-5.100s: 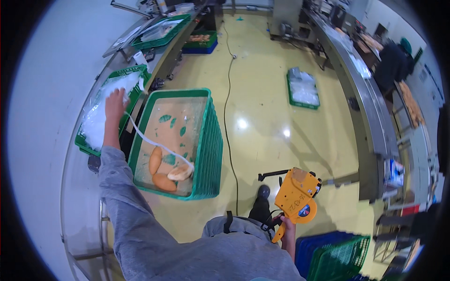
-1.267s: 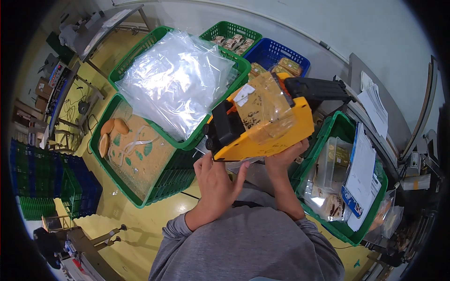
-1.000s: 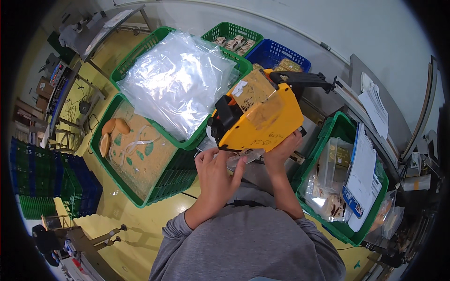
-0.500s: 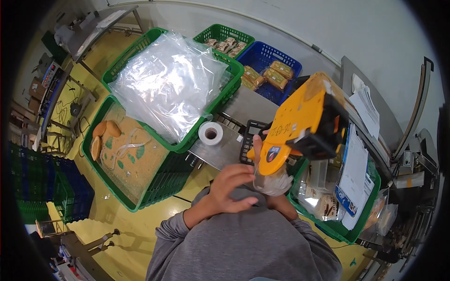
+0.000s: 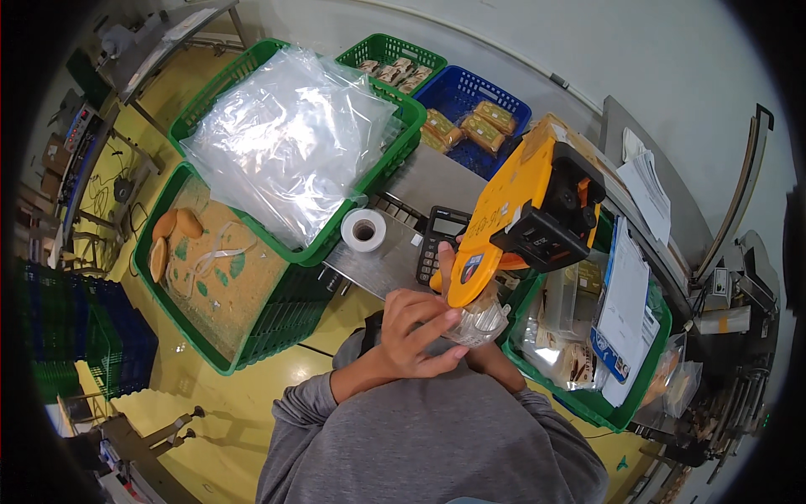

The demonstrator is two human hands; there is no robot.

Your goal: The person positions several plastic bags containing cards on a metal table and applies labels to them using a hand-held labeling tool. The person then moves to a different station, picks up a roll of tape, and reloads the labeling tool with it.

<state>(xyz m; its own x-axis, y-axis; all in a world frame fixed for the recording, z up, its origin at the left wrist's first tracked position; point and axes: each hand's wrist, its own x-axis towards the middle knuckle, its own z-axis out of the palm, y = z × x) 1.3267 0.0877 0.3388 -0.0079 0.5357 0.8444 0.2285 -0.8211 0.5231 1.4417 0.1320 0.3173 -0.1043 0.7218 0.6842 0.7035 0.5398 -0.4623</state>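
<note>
A yellow label gun (image 5: 495, 220) with a black front end is held up in front of my chest. My right hand (image 5: 446, 262) grips it, with most of the fingers hidden behind its body. At the near end sits a clear ribbed plastic cover (image 5: 483, 323). The bent fingers of my left hand (image 5: 410, 334) close on this cover's left side, the thumb below. A white label roll (image 5: 363, 230) lies on the metal table (image 5: 367, 267), beside a black calculator (image 5: 437, 244).
A green crate (image 5: 411, 139) piled with clear plastic bags (image 5: 290, 143) stands left. Below it another crate holds bread rolls (image 5: 189, 223) and crumbs. A blue crate (image 5: 525, 109) with packaged loaves is behind. To the right, a green crate (image 5: 625, 417) holds papers and packages.
My left hand has come in to the right and closed on the clear cover. The label gun has shifted slightly left and turned a little. The surroundings have drifted slightly left in view.
</note>
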